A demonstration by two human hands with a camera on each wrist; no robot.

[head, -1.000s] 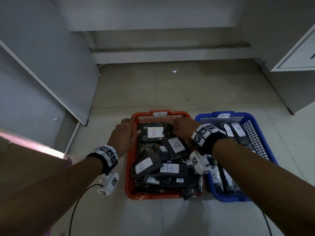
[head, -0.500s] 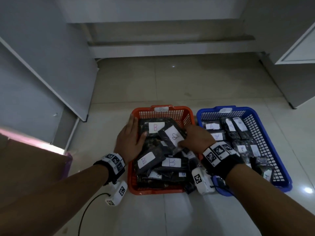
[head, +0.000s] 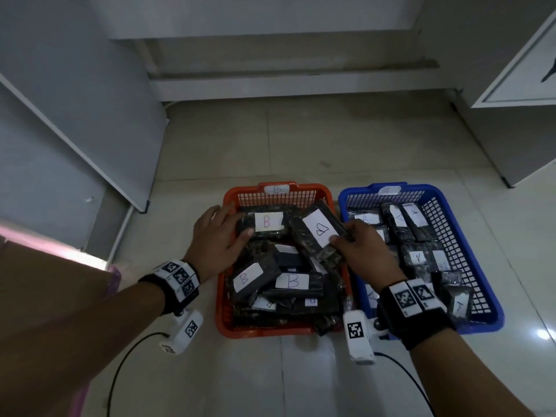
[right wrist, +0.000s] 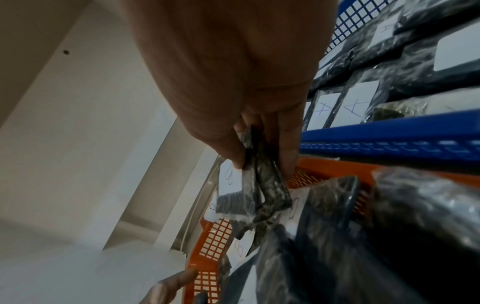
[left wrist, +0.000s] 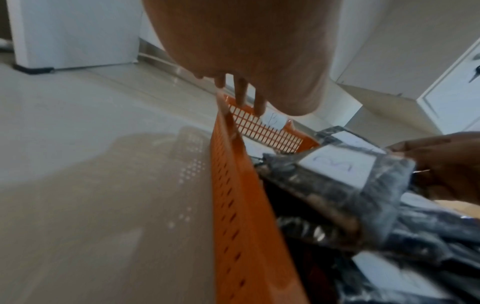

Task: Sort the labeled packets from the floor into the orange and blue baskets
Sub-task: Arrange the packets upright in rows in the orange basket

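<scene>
Packets wrapped in dark crinkly plastic, each bearing a white paper label with a handwritten letter, are lying piled in two slotted plastic baskets sitting side by side on the pale tiled floor [head: 301,152]. B-labelled dark packets [head: 288,281] are filling the orange slotted plastic basket [head: 240,196], which is carrying a small B tag on its far rim. A-labelled dark packets [head: 418,257] are lying in the blue slotted plastic basket [head: 481,284] just to its right.

The right hand [head: 365,254] is pinching one B-labelled packet [head: 319,231] by its near end between thumb and fingers [right wrist: 288,152]; that packet is tilting up over the far right corner of the orange basket, above the others, its label facing up. In the right wrist view the crumpled wrap is bunching between the fingertips.

The left hand [head: 215,239] is resting on the far left edge of the orange basket with fingers nearly straight, the thumb touching the near left corner of a flat packet with a red B label [head: 267,221] lying at the far edge. It is gripping nothing.

Both wrists are wearing black bands with printed square markers [head: 180,275], and white camera units with cables are hanging beneath them. White cabinet panels [head: 75,115] are standing along the left and far right of the floor.
</scene>
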